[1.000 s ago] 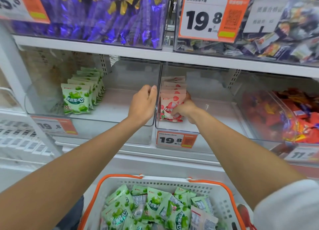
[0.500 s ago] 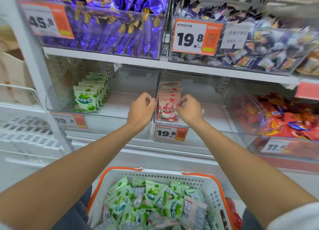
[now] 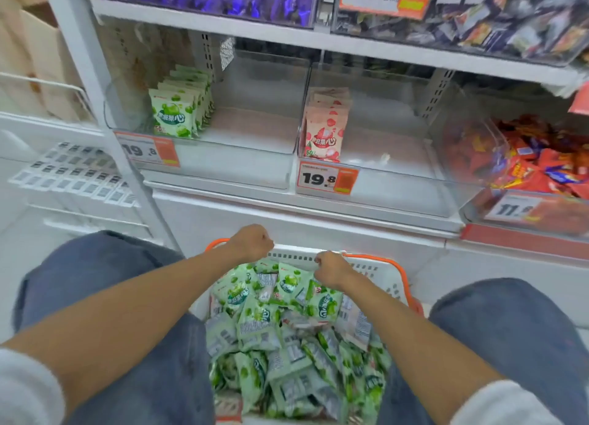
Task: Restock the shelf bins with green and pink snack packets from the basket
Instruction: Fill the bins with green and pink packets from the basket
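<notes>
The left hand point(image 3: 251, 243) and right hand point(image 3: 331, 270) are now lowered from the pink packets point(image 3: 325, 128) to the basket's point(image 3: 392, 284) far rim. Both are curled, and any grasp cannot be told. Green packets point(image 3: 255, 316) are judged next.

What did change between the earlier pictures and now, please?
Both hands came down from the pink packets to the basket: left hand and right hand, fingers curled, are now over its green packets. Whether they hold anything I cannot tell. On the shelf, the pink packets and the green row stayed as they were.
</notes>
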`<state>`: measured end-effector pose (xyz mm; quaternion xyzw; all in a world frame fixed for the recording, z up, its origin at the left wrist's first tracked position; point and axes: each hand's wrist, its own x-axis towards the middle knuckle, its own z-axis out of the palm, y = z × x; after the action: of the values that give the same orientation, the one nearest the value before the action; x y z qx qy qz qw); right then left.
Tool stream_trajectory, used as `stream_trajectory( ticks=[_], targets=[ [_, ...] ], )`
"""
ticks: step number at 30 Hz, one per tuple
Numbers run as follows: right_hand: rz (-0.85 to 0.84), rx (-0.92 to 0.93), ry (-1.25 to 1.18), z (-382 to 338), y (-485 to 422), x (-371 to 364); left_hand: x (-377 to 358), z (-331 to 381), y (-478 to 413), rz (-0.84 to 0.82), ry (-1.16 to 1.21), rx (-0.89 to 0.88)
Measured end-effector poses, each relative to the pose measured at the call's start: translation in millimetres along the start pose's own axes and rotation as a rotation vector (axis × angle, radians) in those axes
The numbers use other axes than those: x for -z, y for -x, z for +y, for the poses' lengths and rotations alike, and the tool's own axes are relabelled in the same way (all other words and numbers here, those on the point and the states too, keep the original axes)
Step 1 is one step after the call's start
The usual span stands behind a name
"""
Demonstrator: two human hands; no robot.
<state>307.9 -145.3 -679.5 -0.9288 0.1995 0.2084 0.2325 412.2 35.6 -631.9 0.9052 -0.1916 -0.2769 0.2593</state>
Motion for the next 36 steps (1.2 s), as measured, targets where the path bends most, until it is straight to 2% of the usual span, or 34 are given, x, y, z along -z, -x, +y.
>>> stream_trajectory(
  ticks=[5, 8, 10, 14, 17, 19, 21, 25, 28, 31, 36],
  targets=[
    [-0.083, -0.112, -0.001, 16, -18, -43, -17, -3, -5, -0.164, -0.061, -0.023],
    [-0.020, -0.120, 0.067, 18, -22, -54, -26, -10, -5, -0.209, -0.108, -0.033],
    [0.017, -0.096, 0.030, 15, -19, -49, -27, -13, -3, -0.259, -0.092, -0.003],
    [0.047, 0.020, -0.258, 5, -13, -22, -21, -20, 4, -0.323, 0.022, 0.126],
    [-0.060, 0.048, -0.460, -10, -1, -3, -15, -25, 10, -0.319, 0.161, 0.185],
    [-0.178, 0.016, -0.512, -12, 7, -5, -13, -28, 14, -0.301, 0.189, 0.206],
    [-0.208, 0.019, -0.520, -10, 16, -12, -11, -31, 18, -0.275, 0.187, 0.208],
    [-0.074, 0.016, -0.544, -17, 25, -1, -4, -33, 20, -0.215, 0.259, 0.202],
    [0.007, 0.080, -0.682, -36, 21, 26, 5, -20, 21, -0.150, 0.356, 0.124],
    [0.006, 0.102, -0.813, -59, 13, 47, 19, -4, 26, -0.077, 0.462, 0.021],
    [0.036, 0.143, -1.069, -109, 25, 83, 55, 9, 37, 0.132, 0.662, -0.015]
  ],
)
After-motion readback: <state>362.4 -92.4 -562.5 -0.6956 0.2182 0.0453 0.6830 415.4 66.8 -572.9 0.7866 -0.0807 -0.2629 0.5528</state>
